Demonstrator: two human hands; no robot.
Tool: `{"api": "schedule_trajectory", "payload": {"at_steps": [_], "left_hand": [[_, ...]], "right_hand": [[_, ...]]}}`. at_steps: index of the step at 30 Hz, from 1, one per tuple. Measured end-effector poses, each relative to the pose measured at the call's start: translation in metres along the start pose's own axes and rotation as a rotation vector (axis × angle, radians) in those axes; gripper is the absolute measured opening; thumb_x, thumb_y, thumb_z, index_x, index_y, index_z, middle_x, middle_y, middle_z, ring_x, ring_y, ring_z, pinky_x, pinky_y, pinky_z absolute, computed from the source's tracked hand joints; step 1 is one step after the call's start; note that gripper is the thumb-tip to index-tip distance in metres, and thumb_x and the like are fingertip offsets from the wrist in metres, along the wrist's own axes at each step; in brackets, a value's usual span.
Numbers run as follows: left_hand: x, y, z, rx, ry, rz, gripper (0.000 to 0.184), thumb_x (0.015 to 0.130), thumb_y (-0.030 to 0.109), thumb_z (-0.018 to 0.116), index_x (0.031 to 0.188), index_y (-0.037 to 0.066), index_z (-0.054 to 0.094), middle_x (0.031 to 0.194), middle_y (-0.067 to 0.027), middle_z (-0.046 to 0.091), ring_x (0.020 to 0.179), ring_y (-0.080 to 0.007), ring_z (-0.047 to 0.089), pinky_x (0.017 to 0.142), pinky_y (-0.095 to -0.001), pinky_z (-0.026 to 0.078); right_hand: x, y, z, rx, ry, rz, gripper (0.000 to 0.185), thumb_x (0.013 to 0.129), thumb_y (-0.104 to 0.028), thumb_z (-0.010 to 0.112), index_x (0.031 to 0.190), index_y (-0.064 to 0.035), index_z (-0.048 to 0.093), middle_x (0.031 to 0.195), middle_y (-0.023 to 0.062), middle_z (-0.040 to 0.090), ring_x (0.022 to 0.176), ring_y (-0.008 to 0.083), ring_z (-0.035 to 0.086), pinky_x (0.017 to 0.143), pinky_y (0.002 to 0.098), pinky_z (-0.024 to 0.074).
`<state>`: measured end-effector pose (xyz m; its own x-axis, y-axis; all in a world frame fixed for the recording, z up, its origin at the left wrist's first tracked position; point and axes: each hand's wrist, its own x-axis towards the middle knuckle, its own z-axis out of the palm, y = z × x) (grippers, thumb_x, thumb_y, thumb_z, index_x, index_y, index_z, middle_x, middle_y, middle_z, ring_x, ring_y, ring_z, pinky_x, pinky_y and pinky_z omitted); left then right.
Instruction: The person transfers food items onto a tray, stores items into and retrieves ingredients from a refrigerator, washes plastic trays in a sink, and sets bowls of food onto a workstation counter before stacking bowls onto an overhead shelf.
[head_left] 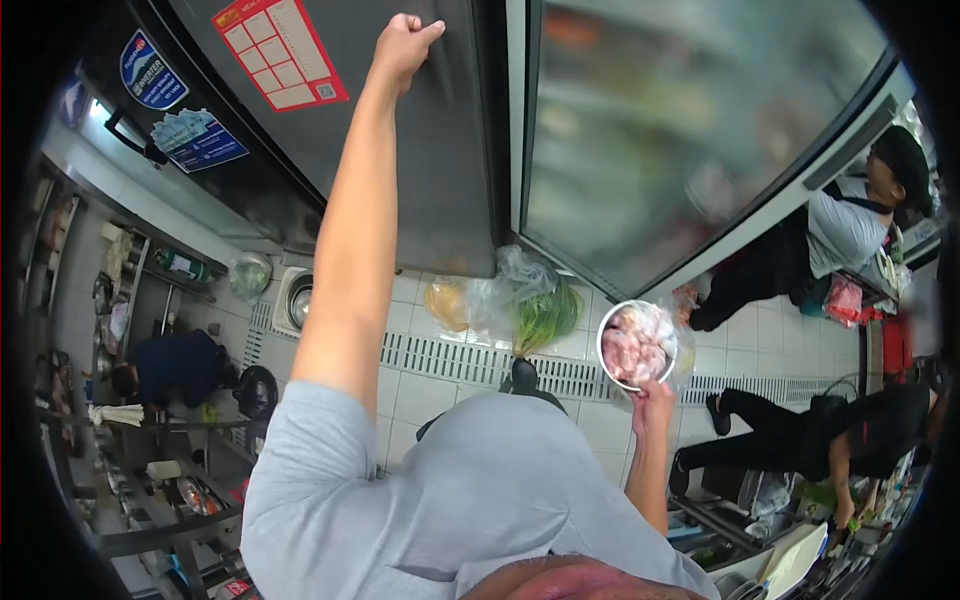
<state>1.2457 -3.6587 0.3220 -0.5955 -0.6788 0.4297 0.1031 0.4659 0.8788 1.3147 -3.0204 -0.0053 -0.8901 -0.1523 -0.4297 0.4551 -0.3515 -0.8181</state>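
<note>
My left arm reaches up across a dark grey refrigerator door [440,150]. At its end my left hand [403,50] is closed against the door, and what its fingers hold, if anything, is hidden. Low on the right, my right hand [652,402] grips the rim of a white bowl [602,352]. Pieces of raw pinkish meat [638,345] fill the bowl. A glass-fronted door [690,130] with a pale frame stands just above the bowl, its contents blurred behind the glass.
On the tiled floor lie a bag of leafy greens [548,312] and a yellowish bag [447,303], beside a drain grate [450,360]. Co-workers stand at right [850,230], lower right [870,435] and left [185,368]. Metal shelving [150,540] flanks the left.
</note>
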Motion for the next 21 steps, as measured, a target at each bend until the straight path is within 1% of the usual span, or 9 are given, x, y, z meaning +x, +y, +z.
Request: {"api": "schedule_trajectory", "payload": {"at_steps": [4,6,9,10,11,13,14,17,21], "left_hand": [[-0.104,0.039,-0.041,-0.001,0.197,0.095,0.036,0.093,0.036,0.068,0.096,0.001,0.059,0.079,0.0010,0.054,0.071,-0.0068,0.046,0.061,-0.0253,0.042],[-0.146,0.004,-0.090,-0.165,0.328,0.165,0.040,0.102,0.025,0.055,0.126,-0.006,0.053,0.107,-0.0059,0.062,0.100,-0.0122,0.056,0.089,-0.0257,0.045],[-0.217,0.022,-0.169,-0.611,0.618,0.051,0.045,0.106,0.032,0.042,0.140,0.001,0.046,0.138,-0.0114,0.053,0.120,-0.0232,0.054,0.104,-0.0371,0.042],[-0.234,0.017,-0.203,-0.622,0.687,0.043,0.044,0.105,0.033,0.044,0.139,0.005,0.048,0.135,-0.0095,0.055,0.116,-0.0240,0.056,0.100,-0.0389,0.046],[-0.254,-0.009,-0.247,-0.402,0.831,0.077,0.042,0.103,0.029,0.049,0.136,0.004,0.049,0.128,-0.0124,0.058,0.110,-0.0261,0.059,0.093,-0.0411,0.050],[-0.283,-0.059,-0.334,0.035,0.818,0.231,0.040,0.099,0.019,0.054,0.133,-0.003,0.050,0.123,-0.0174,0.059,0.107,-0.0287,0.059,0.089,-0.0408,0.052],[-0.297,-0.062,-0.371,0.125,0.830,0.112,0.044,0.098,0.018,0.054,0.135,-0.004,0.048,0.125,-0.0173,0.059,0.105,-0.0290,0.060,0.088,-0.0415,0.053],[-0.280,-0.036,-0.380,-0.014,1.036,0.083,0.044,0.098,0.017,0.052,0.135,-0.006,0.049,0.123,-0.0195,0.060,0.104,-0.0316,0.063,0.088,-0.0415,0.054],[-0.266,-0.085,-0.479,-0.012,1.014,-0.036,0.043,0.097,0.018,0.053,0.134,-0.005,0.049,0.122,-0.0192,0.060,0.103,-0.0312,0.063,0.087,-0.0414,0.054]], "right_hand": [[0.056,-0.009,0.102,-0.081,-0.189,0.060,0.005,0.080,0.000,0.058,0.083,-0.0020,0.054,0.073,0.0012,0.052,0.065,0.0130,0.055,0.070,0.0365,0.0566],[0.066,-0.013,0.163,-0.103,-0.256,0.101,0.005,0.080,0.000,0.058,0.083,-0.0015,0.054,0.073,0.0014,0.052,0.065,0.0136,0.056,0.071,0.0380,0.0572],[0.069,-0.015,0.241,-0.135,-0.343,0.173,0.004,0.081,0.000,0.058,0.083,-0.0006,0.054,0.073,0.0023,0.052,0.066,0.0147,0.057,0.072,0.0401,0.0577],[0.077,-0.006,0.258,-0.131,-0.399,0.197,0.004,0.082,0.000,0.058,0.083,-0.0003,0.054,0.073,0.0028,0.053,0.066,0.0151,0.057,0.073,0.0406,0.0579],[0.082,0.002,0.276,-0.125,-0.454,0.220,0.004,0.082,-0.001,0.057,0.083,0.0000,0.054,0.074,0.0032,0.053,0.066,0.0155,0.058,0.073,0.0411,0.0580],[0.093,0.012,0.320,-0.197,-0.505,0.234,0.004,0.083,-0.001,0.058,0.082,-0.0001,0.053,0.074,0.0036,0.053,0.066,0.0158,0.057,0.073,0.0416,0.0579],[0.091,0.018,0.336,-0.230,-0.522,0.255,0.004,0.083,-0.001,0.058,0.082,-0.0001,0.053,0.074,0.0038,0.053,0.066,0.0160,0.057,0.073,0.0419,0.0579],[0.092,0.046,0.392,-0.267,-0.552,0.269,0.007,0.082,0.000,0.057,0.078,-0.0012,0.051,0.070,0.0029,0.051,0.063,0.0147,0.055,0.076,0.0417,0.0588],[0.106,0.093,0.454,-0.323,-0.540,0.310,0.009,0.081,0.001,0.057,0.076,-0.0021,0.050,0.068,0.0029,0.049,0.060,0.0141,0.052,0.077,0.0427,0.0600]]}}
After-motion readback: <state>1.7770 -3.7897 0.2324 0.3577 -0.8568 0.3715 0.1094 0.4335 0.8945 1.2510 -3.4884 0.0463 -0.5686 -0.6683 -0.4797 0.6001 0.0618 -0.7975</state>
